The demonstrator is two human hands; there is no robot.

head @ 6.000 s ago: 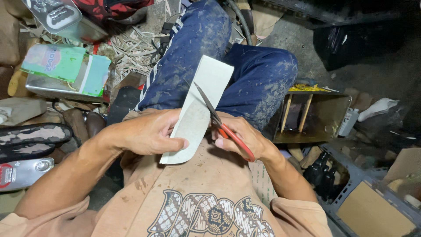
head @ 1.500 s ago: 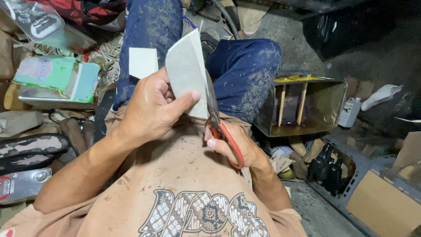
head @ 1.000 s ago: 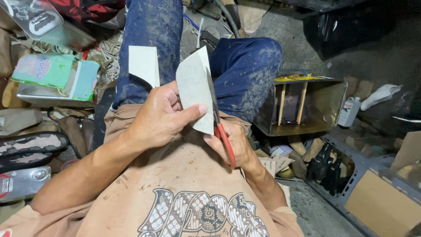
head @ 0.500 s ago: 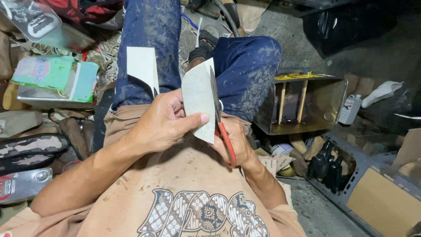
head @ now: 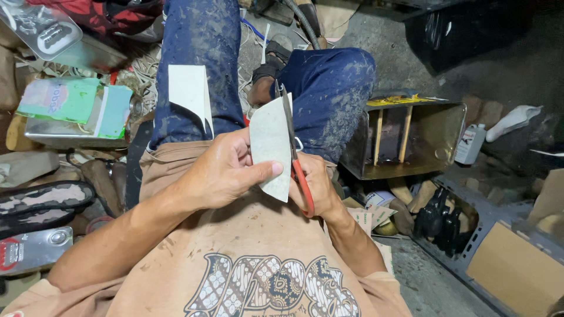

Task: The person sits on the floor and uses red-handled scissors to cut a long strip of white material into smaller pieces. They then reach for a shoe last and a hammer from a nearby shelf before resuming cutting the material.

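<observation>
Sheet [head: 270, 147] between thumb and scissors [head: 292, 147]

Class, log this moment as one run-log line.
left hand: holds pale sheet | right hand: red-handled scissors at sheet edge | offcut on thigh

A green and blue packet [head: 73, 105] lies on a metal tin at the left. A small white bottle with a label [head: 470, 144] stands at the right. A brown cardboard box [head: 517, 270] sits lower right.

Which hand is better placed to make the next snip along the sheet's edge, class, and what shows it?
Right. The right hand already grips the red-handled scissors, blades lying along the sheet's right edge. The left hand is pinching the sheet, thumb on its face, so it is probably best left steadying.
</observation>
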